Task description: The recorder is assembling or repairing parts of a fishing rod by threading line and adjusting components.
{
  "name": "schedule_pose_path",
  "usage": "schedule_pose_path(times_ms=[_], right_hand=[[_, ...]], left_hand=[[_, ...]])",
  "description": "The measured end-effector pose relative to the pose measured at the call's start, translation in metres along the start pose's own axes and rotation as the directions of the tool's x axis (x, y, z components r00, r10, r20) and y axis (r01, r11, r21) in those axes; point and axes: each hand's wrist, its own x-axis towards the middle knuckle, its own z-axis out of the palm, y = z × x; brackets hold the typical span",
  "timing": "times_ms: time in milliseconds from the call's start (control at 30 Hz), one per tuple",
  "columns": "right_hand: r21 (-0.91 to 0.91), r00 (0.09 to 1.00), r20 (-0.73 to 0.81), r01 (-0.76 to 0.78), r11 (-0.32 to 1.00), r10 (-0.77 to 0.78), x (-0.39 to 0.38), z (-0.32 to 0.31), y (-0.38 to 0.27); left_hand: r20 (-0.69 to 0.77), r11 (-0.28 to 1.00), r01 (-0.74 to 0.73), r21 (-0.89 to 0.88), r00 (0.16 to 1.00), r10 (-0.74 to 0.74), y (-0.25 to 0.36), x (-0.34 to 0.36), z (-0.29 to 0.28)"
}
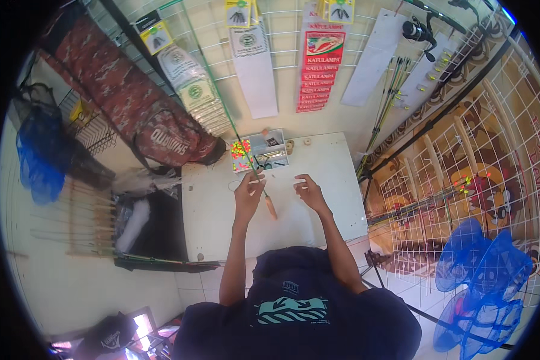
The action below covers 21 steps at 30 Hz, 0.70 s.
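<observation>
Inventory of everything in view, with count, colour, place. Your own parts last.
Rod: one, green with tan handle, in left hand
Table: one, white, centre
Tray: one, pale, table's far side
Small pieces: many, bright multicolour, tray's left compartment
Rod bag: one, reddish-brown camouflage, left
Yellow packets: at least three, top of back wall
Packet strip: one, red and white, back wall
Reel: one, black, upper right
Nets: several, blue, far left and lower right
Shirt: one, dark with teal print, bottom
Left hand: one, on rod
Right hand: one, right of rod, grip unclear
</observation>
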Motion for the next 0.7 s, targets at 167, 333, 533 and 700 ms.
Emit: schedule_pose_path(times_ms=[167, 333, 533, 700], right_hand=[[-0.057, 0.995, -0.097, -0.021, 0.998, 0.015, 0.008, -0.025, 0.055], [-0.198, 0.929, -0.334, 0.098, 0.975, -0.161, 0.048, -0.089, 0.088], [-0.065, 0.937, -0.345, -0.089, 0.994, 0.062, 0.066, -0.115, 0.064], [-0.043, 0.972, -0.187, -0.154, 0.987, 0.143, 0.065, -0.092, 0.053]], left_hand=[[0.021, 0.999, 0.017, -0.041, 1.000, -0.016, -0.017, -0.006, 0.004], [0.029, 0.995, 0.091, -0.033, 0.996, -0.090, -0.020, -0.008, 0.011], [0.000, 0.995, 0.048, -0.084, 0.999, -0.048, -0.047, -0.012, 0.021], [-0.001, 0.999, 0.043, -0.002, 0.999, -0.043, -0.043, -0.011, 0.019]])
